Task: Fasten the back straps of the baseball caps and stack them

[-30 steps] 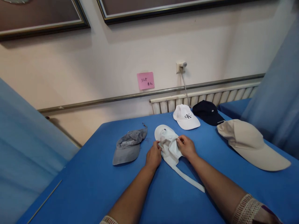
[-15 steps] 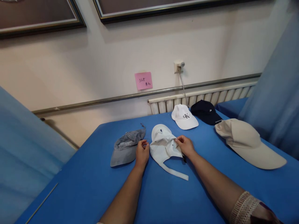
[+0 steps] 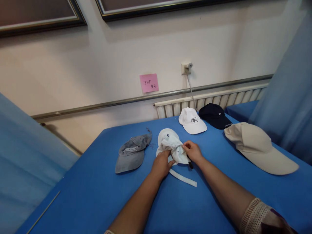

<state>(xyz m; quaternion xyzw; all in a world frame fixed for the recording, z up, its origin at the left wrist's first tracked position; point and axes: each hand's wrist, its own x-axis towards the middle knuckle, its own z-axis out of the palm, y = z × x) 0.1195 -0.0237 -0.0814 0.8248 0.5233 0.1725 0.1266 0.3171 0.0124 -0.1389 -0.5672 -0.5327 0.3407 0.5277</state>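
Note:
A pale whitish baseball cap [image 3: 179,155] with a small dark emblem lies crumpled on the blue table, its brim pointing away from me. Its strap trails loose toward me, and a dark buckle shows at its right side. My left hand [image 3: 161,165] is on the cap's left side, fingers bent over the fabric with the thumb apart on the near edge. With thumb and fingertips, my right hand [image 3: 193,152] pinches the right edge of the cap. To the left of my left hand rests a grey cap [image 3: 133,153], its brim toward me.
At the back stand a white cap [image 3: 192,121] with dark letters and a navy cap [image 3: 214,115]. A large beige cap [image 3: 258,146] lies at the right on the blue table [image 3: 97,201]. Behind are a radiator [image 3: 175,109], a metal rail [image 3: 109,104] and blue curtains [image 3: 287,97].
My left hand has moved right, from beside the grey cap onto the left part of the pale cap. My right hand keeps its pinch at the cap's right edge.

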